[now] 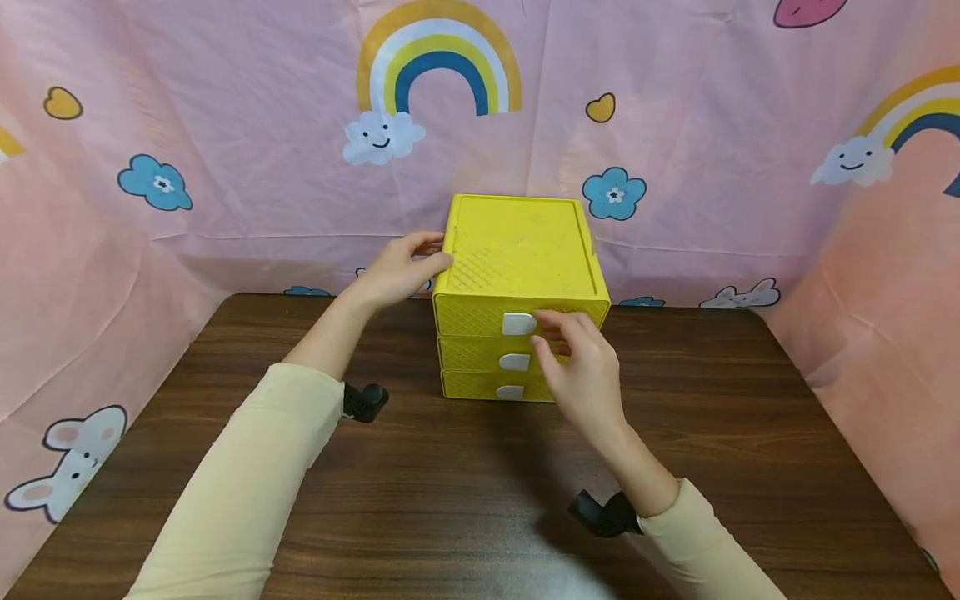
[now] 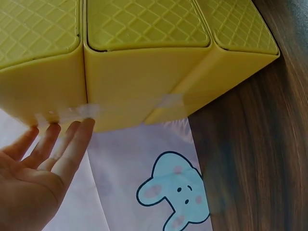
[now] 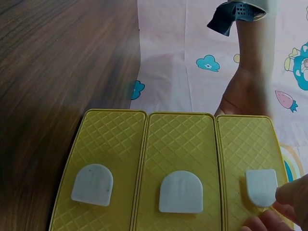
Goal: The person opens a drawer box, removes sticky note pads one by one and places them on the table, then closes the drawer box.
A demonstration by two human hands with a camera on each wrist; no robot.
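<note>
Drawer box (image 1: 525,242), between both hands, looks like light, stiff, slick plastic: left hand (image 1: 401,271) touches its side, fingers extended; right hand (image 1: 581,362) curves at the top handle (image 1: 516,324), probably the best hold, pinch unclear.

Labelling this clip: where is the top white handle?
In the head view, the top white handle is on the front of the yellow drawer unit, above two other handles, left of the right hand.
</note>
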